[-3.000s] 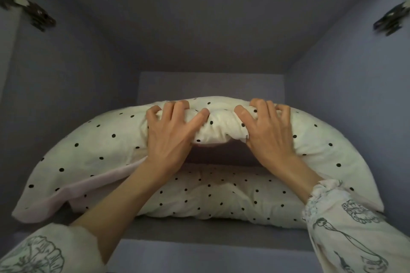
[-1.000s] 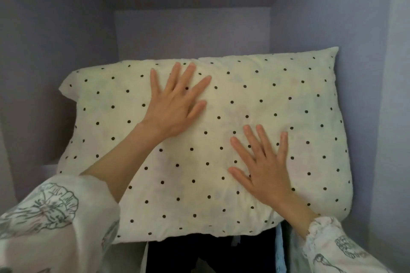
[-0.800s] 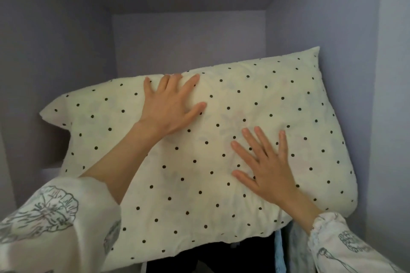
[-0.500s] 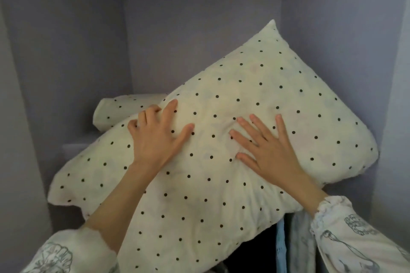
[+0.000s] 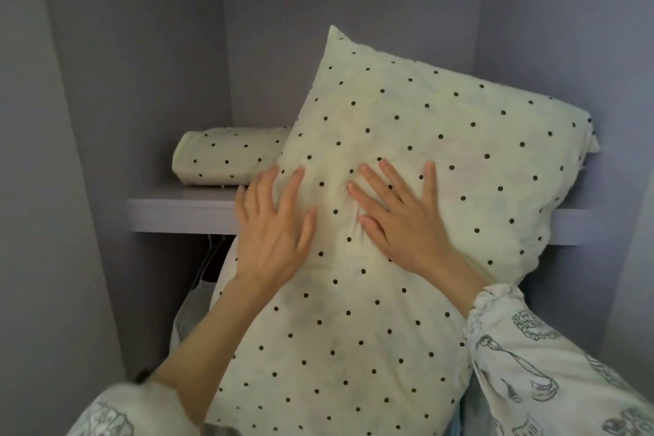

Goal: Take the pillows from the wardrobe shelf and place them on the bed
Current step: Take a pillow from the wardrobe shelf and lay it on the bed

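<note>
A cream pillow with black dots (image 5: 407, 138) stands tilted, half out of the wardrobe, its upper right part leaning over the shelf (image 5: 184, 211) and its lower end hanging toward me. My left hand (image 5: 274, 234) lies flat on its left edge with fingers straight. My right hand (image 5: 400, 216) presses flat into its middle, fingers spread. A second dotted pillow (image 5: 226, 156) lies on the shelf at the back left, partly hidden behind the first.
Grey wardrobe walls close in on the left (image 5: 53, 188) and right (image 5: 630, 117). Dark hanging clothes (image 5: 208, 265) show below the shelf, left of the pillow.
The pillow has swung further upright and slid down out of the shelf toward me. My hands came closer together on it. More of the second pillow and the shelf edge now show.
</note>
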